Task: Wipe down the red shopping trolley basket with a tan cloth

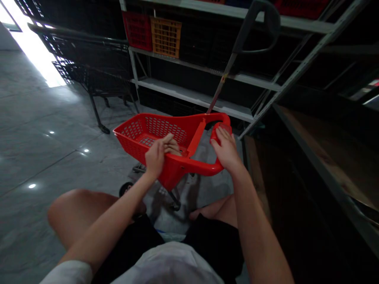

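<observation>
The red basket trolley (177, 167) stands near the middle of the view on a grey, faintly glossy floor (59, 134), its handle loop (207, 169) reaching toward 3 o'clock. The work looks to be under way, judging by both hands being on the trolley; how much has been covered and how much is left cannot be told, as no finished patch stands out from an untouched one. The left hand (155, 156), at the basket's 6 o'clock, is curled over the near rim and appears to pinch a bunched beige cloth (172, 145), soft and creased, lying over that rim. The right hand (226, 148) is laid over the loop's outer end, thumb parted from the fingers; whether it closes underneath I cannot tell. The basket looks like moulded plastic, tapering toward 9 o'clock, its walls pierced with small slots, the loop smooth and rounded. Toward 10 o'clock stands a dark wire cart (89, 71); toward 12, a yellow lattice crate (166, 37) sits on pale metal shelving (189, 96)
</observation>
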`<act>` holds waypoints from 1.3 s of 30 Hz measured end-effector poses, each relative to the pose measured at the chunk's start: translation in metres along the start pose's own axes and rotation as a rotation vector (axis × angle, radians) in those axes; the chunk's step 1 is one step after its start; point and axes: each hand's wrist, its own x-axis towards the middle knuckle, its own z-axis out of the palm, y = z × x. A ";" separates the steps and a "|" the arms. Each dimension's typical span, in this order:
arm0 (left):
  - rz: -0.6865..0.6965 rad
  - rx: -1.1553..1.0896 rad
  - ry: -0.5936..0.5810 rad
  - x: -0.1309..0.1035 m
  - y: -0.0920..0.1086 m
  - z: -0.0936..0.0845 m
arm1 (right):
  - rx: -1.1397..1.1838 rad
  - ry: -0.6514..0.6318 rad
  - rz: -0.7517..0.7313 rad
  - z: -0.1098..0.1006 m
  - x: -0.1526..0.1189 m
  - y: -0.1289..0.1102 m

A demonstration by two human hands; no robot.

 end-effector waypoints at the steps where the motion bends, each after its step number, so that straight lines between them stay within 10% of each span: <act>1: -0.028 -0.004 0.034 -0.008 0.029 0.009 | 0.002 -0.005 -0.007 0.000 0.000 0.001; 4: 0.124 -0.159 0.015 -0.020 0.106 0.027 | 0.009 -0.057 -0.007 -0.006 0.006 0.009; 7: 0.300 -0.193 -0.076 -0.014 0.141 0.032 | 0.050 -0.118 -0.005 -0.015 0.016 0.021; 10: 0.323 -0.124 -0.166 -0.004 0.123 0.030 | 0.105 -0.145 -0.038 -0.019 0.026 0.031; 17: -0.056 -0.102 -0.234 0.005 0.007 -0.018 | 0.166 -0.109 -0.026 -0.012 0.027 0.030; 22: 0.236 -0.355 -0.497 0.028 0.031 -0.037 | 0.194 -0.087 0.009 -0.011 0.006 0.007; 26: 0.425 -0.399 -0.713 0.067 0.052 0.004 | 0.203 -0.111 -0.014 -0.015 -0.004 -0.007; 33: 0.385 -0.068 -0.685 0.154 0.030 0.106 | 0.234 -0.084 0.020 -0.009 -0.006 -0.012; 39: 0.276 0.009 -0.689 0.148 0.040 0.117 | 0.282 -0.040 0.045 -0.004 -0.006 -0.010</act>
